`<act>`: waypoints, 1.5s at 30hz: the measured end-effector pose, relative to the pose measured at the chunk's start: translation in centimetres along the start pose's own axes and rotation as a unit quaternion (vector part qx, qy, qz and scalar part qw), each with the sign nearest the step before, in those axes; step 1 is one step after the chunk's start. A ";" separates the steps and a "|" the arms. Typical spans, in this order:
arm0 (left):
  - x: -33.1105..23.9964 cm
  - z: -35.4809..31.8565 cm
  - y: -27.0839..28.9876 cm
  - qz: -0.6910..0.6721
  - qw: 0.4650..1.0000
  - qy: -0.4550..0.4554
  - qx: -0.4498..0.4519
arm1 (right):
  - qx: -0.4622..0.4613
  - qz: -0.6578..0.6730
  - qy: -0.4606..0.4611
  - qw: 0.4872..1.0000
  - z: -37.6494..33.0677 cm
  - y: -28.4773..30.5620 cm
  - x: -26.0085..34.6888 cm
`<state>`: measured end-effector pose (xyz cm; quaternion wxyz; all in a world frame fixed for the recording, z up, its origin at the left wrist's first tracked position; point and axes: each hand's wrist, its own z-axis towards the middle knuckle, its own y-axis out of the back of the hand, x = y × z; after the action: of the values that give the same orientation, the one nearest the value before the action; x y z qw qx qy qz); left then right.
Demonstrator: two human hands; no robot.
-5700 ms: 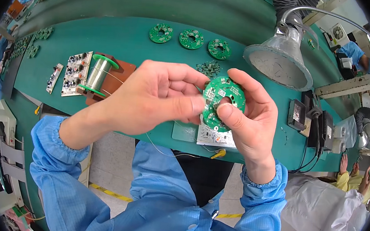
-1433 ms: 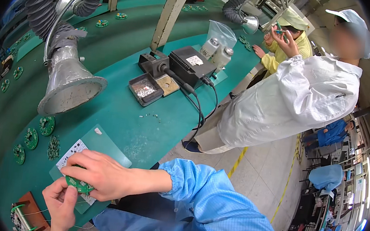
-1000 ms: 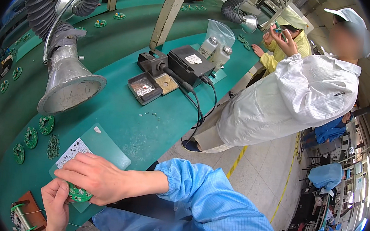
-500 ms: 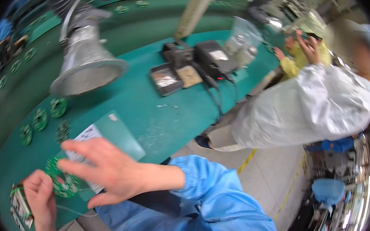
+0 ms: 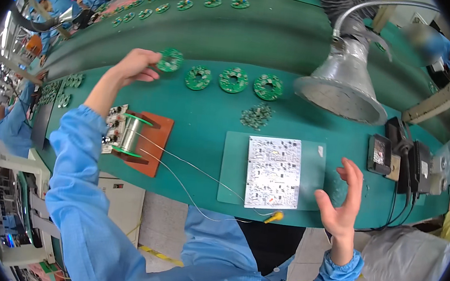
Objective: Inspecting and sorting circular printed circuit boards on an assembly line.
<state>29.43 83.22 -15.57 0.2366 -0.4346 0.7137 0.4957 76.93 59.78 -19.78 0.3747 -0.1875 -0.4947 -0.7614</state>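
My left hand [image 5: 133, 68] grips the edge of a ring-shaped green circuit board [image 5: 176, 58], holding it at the far left of the bench. Beside it, similar round green boards [image 5: 227, 85] lie in a row. Fingers spread and holding nothing, my right hand [image 5: 342, 203] hovers at the right of a white circuit panel [image 5: 273, 172]. That panel lies on a translucent green mat [image 5: 233, 168]. A pile of small parts [image 5: 256, 116] is beyond it. Below my left forearm, a spool of solder wire [image 5: 130, 134] sits on an orange-brown stand [image 5: 157, 147], its wire trailing rightward.
A metal extraction hood [image 5: 344, 79] hangs over the right side of the bench. Soldering equipment [image 5: 420, 167] with cables stands at the right. A yellow-tipped piece [image 5: 273, 217] lies by the front edge. Beyond the bench, more round boards [image 5: 212, 1] line a raised strip.
The view has swung leftward. My hands were close together around a round green board; now they are wide apart, the left reaching far out with a board, the right open.
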 end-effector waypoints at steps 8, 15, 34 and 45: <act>2.1 2.5 -0.2 0.354 0.920 -0.158 -0.051 | 0.007 -0.023 0.018 1.000 1.9 0.0 0.2; 0.5 -0.1 -3.0 0.457 0.862 -0.210 0.063 | 0.161 -0.044 0.084 0.982 7.3 -2.6 4.9; -2.9 -2.4 -6.9 0.601 0.781 -0.170 0.016 | 0.280 -0.284 0.092 0.912 16.2 -14.0 2.8; -2.4 -1.9 -8.6 0.605 0.736 -0.303 0.024 | 0.264 -0.291 0.146 0.908 15.7 -14.8 3.4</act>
<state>38.17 81.32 -17.27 0.1006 0.2676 0.7287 0.6223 62.15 75.92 -19.71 0.2404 0.1837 -0.6500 -0.6971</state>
